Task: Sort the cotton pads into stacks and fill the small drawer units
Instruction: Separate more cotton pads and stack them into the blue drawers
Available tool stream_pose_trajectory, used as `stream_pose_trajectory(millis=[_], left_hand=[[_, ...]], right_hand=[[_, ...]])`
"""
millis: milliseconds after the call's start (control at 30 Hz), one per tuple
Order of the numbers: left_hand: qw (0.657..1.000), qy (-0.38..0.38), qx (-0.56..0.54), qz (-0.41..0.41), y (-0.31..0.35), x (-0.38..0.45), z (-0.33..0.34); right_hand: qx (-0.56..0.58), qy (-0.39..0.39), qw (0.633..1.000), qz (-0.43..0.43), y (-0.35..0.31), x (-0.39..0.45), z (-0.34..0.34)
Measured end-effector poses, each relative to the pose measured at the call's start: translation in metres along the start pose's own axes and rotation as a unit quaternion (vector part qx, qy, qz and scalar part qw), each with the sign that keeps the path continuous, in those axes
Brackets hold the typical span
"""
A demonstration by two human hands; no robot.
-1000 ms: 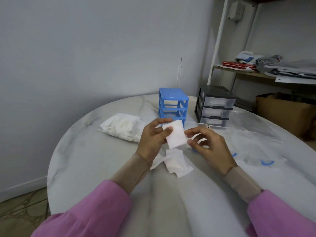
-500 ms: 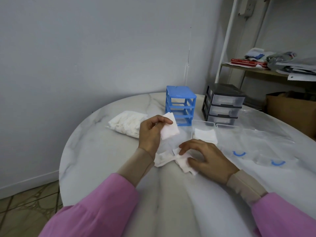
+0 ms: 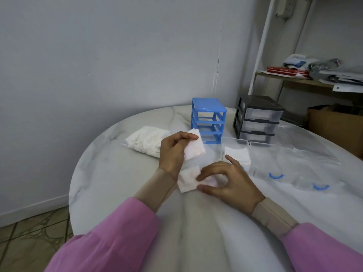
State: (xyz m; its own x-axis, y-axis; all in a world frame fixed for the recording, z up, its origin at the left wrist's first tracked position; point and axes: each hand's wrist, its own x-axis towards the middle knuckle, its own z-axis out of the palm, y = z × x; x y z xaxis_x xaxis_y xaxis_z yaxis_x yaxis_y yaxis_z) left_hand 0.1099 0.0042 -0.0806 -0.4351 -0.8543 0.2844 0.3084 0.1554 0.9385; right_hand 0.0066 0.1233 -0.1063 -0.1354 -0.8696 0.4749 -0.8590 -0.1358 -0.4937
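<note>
My left hand [image 3: 173, 152] pinches a small stack of white square cotton pads [image 3: 194, 147] above the table. Just below it my right hand [image 3: 230, 181] curls its thumb and fingers onto loose cotton pads [image 3: 187, 180] lying on the marble table [image 3: 110, 173]. A clear drawer [image 3: 235, 146] behind my right hand holds a flat stack of pads [image 3: 238, 155]. The blue drawer frame [image 3: 208, 120] stands empty at the back, with the black drawer unit [image 3: 257, 118] to its right. A bag of cotton pads [image 3: 146, 141] lies to the left.
Clear drawers with blue handles [image 3: 277, 175] and clear plastic sheeting lie on the right of the table. A shelf [image 3: 294, 79] with papers and a cardboard box [image 3: 334, 126] stand behind on the right. The wall is close at the back.
My right hand has left the held stack and come down onto the loose pads on the table. My left hand stays raised with its stack.
</note>
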Motion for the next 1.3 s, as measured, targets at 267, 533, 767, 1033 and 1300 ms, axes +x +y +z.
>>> stream_pose_trajectory(millis=[267, 533, 767, 1033, 1300], left_hand=[[0.997, -0.069, 0.012, 0.030, -0.001, -0.005, 0.004], [0.985, -0.160, 0.004, -0.069, -0.004, -0.012, 0.012], [0.972, -0.197, -0.028, -0.121, -0.006, -0.015, 0.019], [0.970, -0.194, -0.026, -0.144, -0.003, -0.016, 0.022], [0.970, -0.195, -0.011, -0.147, 0.000, -0.018, 0.023]], right_hand=[[0.246, 0.146, 0.954, 0.090, 0.003, 0.006, -0.024], [0.381, 0.151, 0.906, 0.109, 0.004, 0.012, -0.031], [0.328, 0.186, 0.920, 0.109, 0.004, 0.009, -0.027], [0.285, 0.201, 0.929, 0.119, 0.001, 0.007, -0.027], [0.228, 0.204, 0.946, 0.107, -0.001, 0.005, -0.029]])
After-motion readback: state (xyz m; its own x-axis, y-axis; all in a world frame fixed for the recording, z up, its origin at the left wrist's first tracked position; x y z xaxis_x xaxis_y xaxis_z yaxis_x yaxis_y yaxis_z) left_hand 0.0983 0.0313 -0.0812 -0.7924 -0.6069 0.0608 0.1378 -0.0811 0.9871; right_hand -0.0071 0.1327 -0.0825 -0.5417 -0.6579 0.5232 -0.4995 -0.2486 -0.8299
